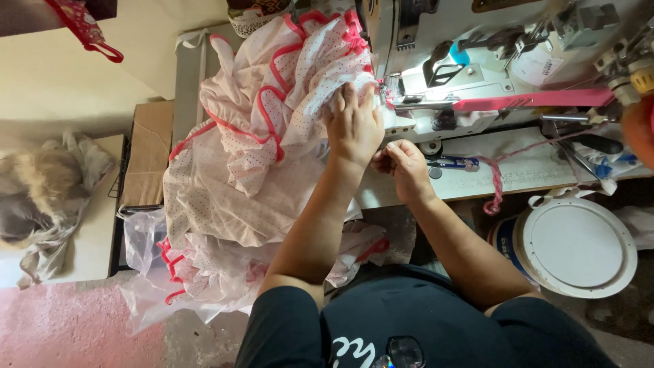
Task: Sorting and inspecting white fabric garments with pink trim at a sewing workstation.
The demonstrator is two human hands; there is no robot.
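Note:
A white dotted garment (245, 157) with pink-trimmed ruffles is heaped over the left end of the sewing table and hangs toward the floor. My left hand (353, 124) lies flat on it, fingers spread, pressing the fabric next to the needle area of the white sewing machine (470, 61). My right hand (403, 162) is just below and right of it, fingers curled and pinching the fabric edge at the table's front. A pink binding strip (538, 100) runs along the machine bed toward the needle.
Small blue snips (455, 163) and a pink cord (494, 184) lie on the table (531, 174). A round white lid on a bucket (578, 245) stands at the lower right. A cardboard box (148, 157) and clear plastic bags (146, 238) sit left, with a fabric pile (48, 191) beyond.

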